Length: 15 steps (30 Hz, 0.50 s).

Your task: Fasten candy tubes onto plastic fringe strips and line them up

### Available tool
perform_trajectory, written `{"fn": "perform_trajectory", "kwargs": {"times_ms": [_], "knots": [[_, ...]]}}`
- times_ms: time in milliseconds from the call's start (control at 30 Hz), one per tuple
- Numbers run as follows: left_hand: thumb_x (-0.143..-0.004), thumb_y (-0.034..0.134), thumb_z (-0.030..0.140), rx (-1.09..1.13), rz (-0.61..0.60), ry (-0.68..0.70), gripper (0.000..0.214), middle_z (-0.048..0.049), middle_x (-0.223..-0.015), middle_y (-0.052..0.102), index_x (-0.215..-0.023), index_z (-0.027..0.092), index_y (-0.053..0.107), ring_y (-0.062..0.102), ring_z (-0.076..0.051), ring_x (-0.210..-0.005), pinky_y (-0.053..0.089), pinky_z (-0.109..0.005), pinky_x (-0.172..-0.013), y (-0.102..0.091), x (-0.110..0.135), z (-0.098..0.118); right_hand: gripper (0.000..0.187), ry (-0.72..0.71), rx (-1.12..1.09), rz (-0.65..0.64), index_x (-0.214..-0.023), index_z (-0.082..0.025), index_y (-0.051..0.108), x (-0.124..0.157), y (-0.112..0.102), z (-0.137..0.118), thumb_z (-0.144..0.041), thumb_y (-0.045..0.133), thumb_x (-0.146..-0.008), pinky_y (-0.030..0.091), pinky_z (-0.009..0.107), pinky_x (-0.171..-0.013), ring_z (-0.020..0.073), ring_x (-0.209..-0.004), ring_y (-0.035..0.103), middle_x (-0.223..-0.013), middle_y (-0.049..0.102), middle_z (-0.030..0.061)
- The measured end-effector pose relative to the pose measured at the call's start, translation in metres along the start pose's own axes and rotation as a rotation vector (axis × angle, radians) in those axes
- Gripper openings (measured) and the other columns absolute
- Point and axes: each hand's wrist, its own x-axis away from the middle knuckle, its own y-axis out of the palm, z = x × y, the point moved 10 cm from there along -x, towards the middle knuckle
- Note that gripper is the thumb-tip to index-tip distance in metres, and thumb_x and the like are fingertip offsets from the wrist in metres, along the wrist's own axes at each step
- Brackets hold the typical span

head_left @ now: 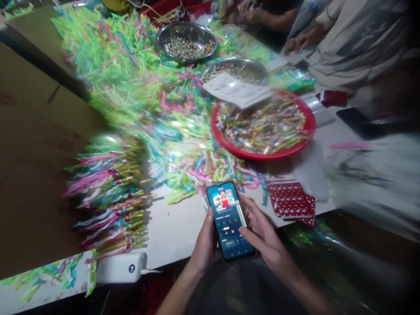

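Observation:
A smartphone [229, 223] with a lit screen is held upright between my two hands, close to the table's front edge. Its screen shows a red cartoon picture at the top and a pause button lower down. My left hand [206, 238] closes around the phone's left side, thumb along the edge. From the right, my right hand [262, 232] grips the other side, with its thumb over the lower right of the screen. Behind the phone lie colourful ribbon-like strips [216, 168]. Red patterned cards or packets [290, 201] sit to the right.
A red basin [310, 127] holds many small colourful pieces, with a white sheet [236, 89] over its rim. Two metal bowls [160, 37] stand behind. A white power bank [114, 267], bundled tasselled sticks [121, 197] and a cardboard box [36, 153] are left. Other people's hands [305, 39] show at the back right.

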Motion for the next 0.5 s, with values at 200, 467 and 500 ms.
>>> {"fn": "perform_trajectory", "kwargs": {"times_ms": [200, 467, 500], "knots": [[-0.097, 0.062, 0.063, -0.019, 0.02, 0.048, 0.062, -0.0109, -0.135, 0.072, -0.137, 0.017, 0.07, 0.063, -0.034, -0.134, 0.04, -0.049, -0.123, -0.003, 0.001, 0.005, 0.062, 0.018, -0.023, -0.002, -0.157, -0.039, 0.042, -0.002, 0.004, 0.004, -0.036, 0.066, -0.101, 0.041, 0.044, -0.12, 0.0281, -0.151, 0.043, -0.165, 0.045, 0.0026], [-0.097, 0.062, 0.062, 0.028, 0.014, 0.024, 0.062, -0.0113, -0.137, 0.071, -0.139, 0.018, 0.069, 0.063, -0.034, -0.134, 0.041, -0.05, -0.123, -0.006, 0.0, 0.004, 0.064, 0.035, -0.009, 0.038, -0.156, -0.04, 0.045, -0.003, 0.004, 0.011, -0.039, 0.07, -0.098, 0.038, 0.048, -0.122, 0.0294, -0.151, 0.043, -0.164, 0.047, 0.0031], [-0.096, 0.063, 0.062, 0.032, 0.012, 0.025, 0.062, -0.0113, -0.137, 0.071, -0.14, 0.018, 0.068, 0.063, -0.034, -0.134, 0.041, -0.05, -0.122, -0.006, 0.0, 0.003, 0.063, 0.034, -0.011, 0.04, -0.156, -0.04, 0.045, -0.002, 0.004, 0.011, -0.039, 0.07, -0.098, 0.038, 0.047, -0.122, 0.0291, -0.151, 0.044, -0.164, 0.047, 0.003]]}}
